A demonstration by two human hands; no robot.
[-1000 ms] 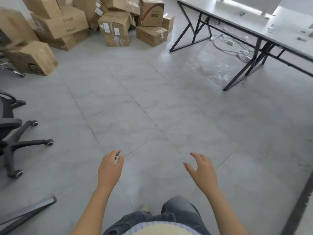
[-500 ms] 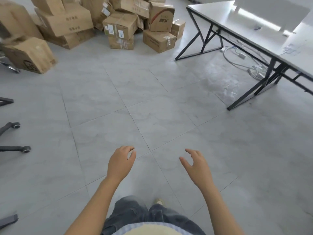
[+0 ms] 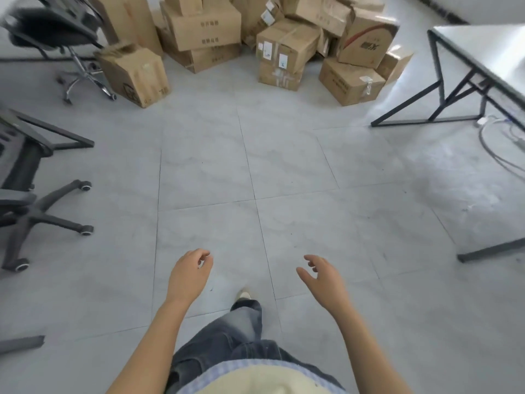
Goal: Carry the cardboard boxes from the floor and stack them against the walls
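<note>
Cardboard boxes point(image 3: 287, 49) sit in a tumbled heap on the floor point(image 3: 244, 155) well ahead of the person, so the stacking looks largely undone, while left hand point(image 3: 190, 275) and right hand point(image 3: 324, 280) hang loosely curled, holding nothing.

Brown boxes point(image 3: 287, 49) with white labels, one box point(image 3: 366, 41) with a red arc, on a pale grey marbled tile floor point(image 3: 284, 166), black chairs point(image 3: 28, 200), white tabletop point(image 3: 488, 44) on black frame, dark grey jeans point(image 3: 233, 348), cream top point(image 3: 255, 379).
</note>
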